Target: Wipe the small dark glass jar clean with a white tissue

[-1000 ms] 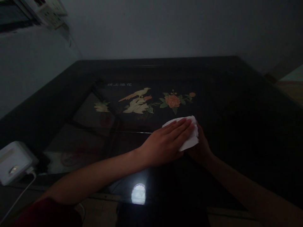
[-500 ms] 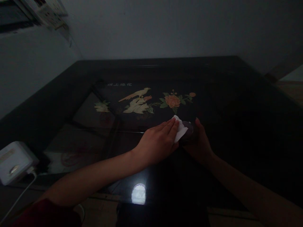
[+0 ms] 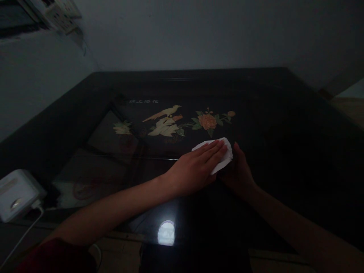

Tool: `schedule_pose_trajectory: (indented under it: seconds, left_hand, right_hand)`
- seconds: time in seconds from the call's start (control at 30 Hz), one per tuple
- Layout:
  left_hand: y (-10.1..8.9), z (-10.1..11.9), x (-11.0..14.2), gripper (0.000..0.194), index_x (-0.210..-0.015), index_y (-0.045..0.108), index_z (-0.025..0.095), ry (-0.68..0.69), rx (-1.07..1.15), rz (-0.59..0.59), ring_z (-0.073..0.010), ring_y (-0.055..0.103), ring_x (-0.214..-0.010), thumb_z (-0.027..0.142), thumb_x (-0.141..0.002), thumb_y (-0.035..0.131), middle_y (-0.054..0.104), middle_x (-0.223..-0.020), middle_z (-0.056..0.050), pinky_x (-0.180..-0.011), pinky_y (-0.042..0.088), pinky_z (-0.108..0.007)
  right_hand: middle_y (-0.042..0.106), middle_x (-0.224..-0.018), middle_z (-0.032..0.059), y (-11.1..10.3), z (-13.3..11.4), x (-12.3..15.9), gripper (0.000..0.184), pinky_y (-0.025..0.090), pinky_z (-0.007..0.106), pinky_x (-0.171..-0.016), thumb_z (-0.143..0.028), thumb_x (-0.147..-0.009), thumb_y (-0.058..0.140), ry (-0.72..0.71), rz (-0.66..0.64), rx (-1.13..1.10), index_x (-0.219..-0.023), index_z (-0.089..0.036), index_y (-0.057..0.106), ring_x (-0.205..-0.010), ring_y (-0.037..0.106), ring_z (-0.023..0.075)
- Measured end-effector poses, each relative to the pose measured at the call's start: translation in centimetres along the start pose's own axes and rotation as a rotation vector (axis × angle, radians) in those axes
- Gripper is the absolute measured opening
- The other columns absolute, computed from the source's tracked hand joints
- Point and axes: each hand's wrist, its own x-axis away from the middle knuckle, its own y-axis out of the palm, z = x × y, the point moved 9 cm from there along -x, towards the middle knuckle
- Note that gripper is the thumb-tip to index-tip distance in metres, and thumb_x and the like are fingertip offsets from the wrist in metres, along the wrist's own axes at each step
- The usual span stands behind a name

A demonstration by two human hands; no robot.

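A white tissue (image 3: 225, 160) lies spread under the fingers of my left hand (image 3: 196, 163), which presses it over the top of a round-rimmed object. That object is now covered by the tissue and by my fingers; its kind I cannot make out in the dim light. Around its right side curls my right hand (image 3: 241, 170), thumb pointing up and the other fingers lost in shadow. Both hands are low over the front half of a dark glossy table (image 3: 273, 87), beside an inlaid picture of a bird and flowers (image 3: 207, 121).
A white box-shaped device (image 3: 19, 193) with a white cable (image 3: 24, 237) sits at the table's left edge. Power sockets (image 3: 61, 19) are on the wall at upper left. A bright light reflection shows on the tabletop near its front edge.
The tissue was bunched at the left of the round-rimmed object, whose dark top showed. My left hand has shifted slightly right, and the tissue now spreads across that top. My right hand stays nearly still.
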Motion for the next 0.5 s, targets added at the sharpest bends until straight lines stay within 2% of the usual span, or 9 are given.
schedule_pose_trajectory:
  seconds: [0.23,0.4,0.5]
  left_hand:
    - [-0.4,-0.2,0.2,0.049,-0.135,0.043,0.001,-0.086,-0.110,-0.047,-0.0219,0.043,-0.134,0.019,-0.088,0.047,0.046,-0.142,-0.019,-0.110,0.040,-0.034]
    - [-1.2,0.4,0.5,0.046,-0.130,0.049,0.000,-0.137,-0.135,-0.081,-0.0228,0.053,-0.125,0.022,-0.089,0.048,0.054,-0.135,-0.019,-0.104,0.046,-0.033]
    - [-1.3,0.5,0.6,0.046,-0.130,0.049,-0.001,-0.152,-0.128,-0.084,-0.0234,0.054,-0.124,0.021,-0.089,0.047,0.055,-0.134,-0.020,-0.104,0.047,-0.034]
  right_hand:
    - [0.077,-0.083,0.0007,-0.5,-0.3,-0.3,0.036,0.049,0.038,-0.095,-0.058,-0.076,0.061,0.036,0.008,0.048,-0.084,-0.025,0.073,-0.105,0.066,0.0243]
    - [0.077,-0.083,0.0028,-0.9,-0.3,-0.3,0.041,0.050,0.040,-0.092,-0.061,-0.076,0.059,0.049,0.032,0.074,-0.083,-0.023,0.073,-0.105,0.066,0.0261]
    - [0.077,-0.082,0.0022,-0.9,-0.3,-0.4,0.039,0.050,0.039,-0.093,-0.060,-0.077,0.059,0.026,0.037,0.057,-0.082,-0.024,0.073,-0.104,0.067,0.0254]
